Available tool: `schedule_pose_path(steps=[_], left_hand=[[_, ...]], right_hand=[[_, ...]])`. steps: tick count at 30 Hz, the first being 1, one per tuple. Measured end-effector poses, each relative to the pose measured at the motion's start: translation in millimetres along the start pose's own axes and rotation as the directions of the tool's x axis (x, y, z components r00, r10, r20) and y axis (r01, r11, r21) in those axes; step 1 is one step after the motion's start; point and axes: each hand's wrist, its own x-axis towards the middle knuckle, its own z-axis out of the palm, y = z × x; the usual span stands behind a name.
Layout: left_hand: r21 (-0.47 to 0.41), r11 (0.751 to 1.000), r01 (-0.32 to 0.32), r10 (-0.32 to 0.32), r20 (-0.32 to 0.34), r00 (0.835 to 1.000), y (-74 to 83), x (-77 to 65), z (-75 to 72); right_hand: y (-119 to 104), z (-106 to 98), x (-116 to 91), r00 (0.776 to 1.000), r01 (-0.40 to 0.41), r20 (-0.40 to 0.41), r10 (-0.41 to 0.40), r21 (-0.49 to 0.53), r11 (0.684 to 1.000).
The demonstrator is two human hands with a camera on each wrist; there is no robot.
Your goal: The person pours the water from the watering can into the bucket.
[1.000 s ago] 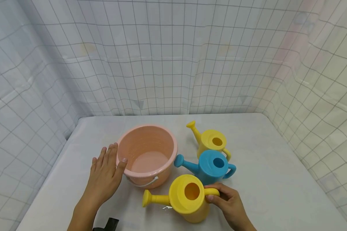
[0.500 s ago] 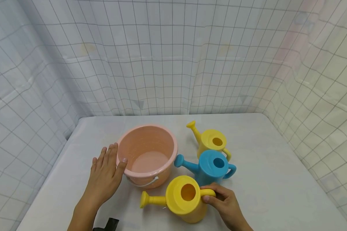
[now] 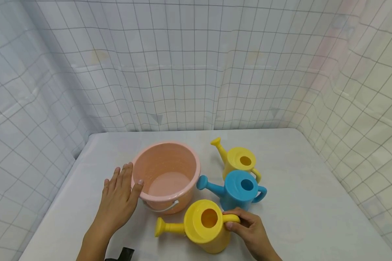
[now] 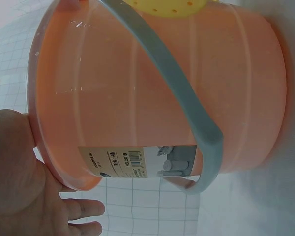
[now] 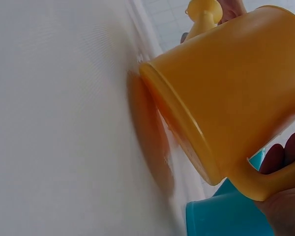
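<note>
My right hand grips the handle of a yellow watering can in front of the bucket, its spout pointing left. From the right wrist, this can looks tilted, with one edge of its base close over the white table. My left hand lies with fingers straight against the left side of a pink bucket, thumb over the rim. The left wrist view shows the bucket upright with its grey handle hanging down and a label on the wall. The yellow sprinkler head overlaps the bucket's side there.
A blue watering can stands just behind the held one, right of the bucket. Another yellow watering can stands beyond it. A black object shows at the front edge. White gridded curtains surround the table.
My right hand has carried the near yellow watering can slightly left along the front of the bucket. My left hand, the bucket and the other two cans stay in place.
</note>
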Motion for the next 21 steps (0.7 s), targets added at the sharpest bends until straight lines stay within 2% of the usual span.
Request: schedule_pose_path(steps=[5, 12, 21], left_hand=[[-0.001, 1.000, -0.001, 0.001, -0.005, 1.000, 0.0, 0.5, 0.1], [0.007, 1.000, 0.000, 0.001, -0.023, 1.000, 0.1, -0.2, 1.2], [-0.003, 1.000, 0.010, -0.010, -0.004, 1.000, 0.7, 0.7, 0.3]], right_hand=[[1.5, -0.9, 0.8, 1.000, -0.010, -0.026, 0.009, -0.024, 1.000], [3.8, -2.3, 1.2, 0.995, -0.068, -0.071, 0.065, -0.038, 0.997], [5.7, -4.5, 1.2, 1.000, -0.016, -0.001, 0.017, -0.092, 0.996]])
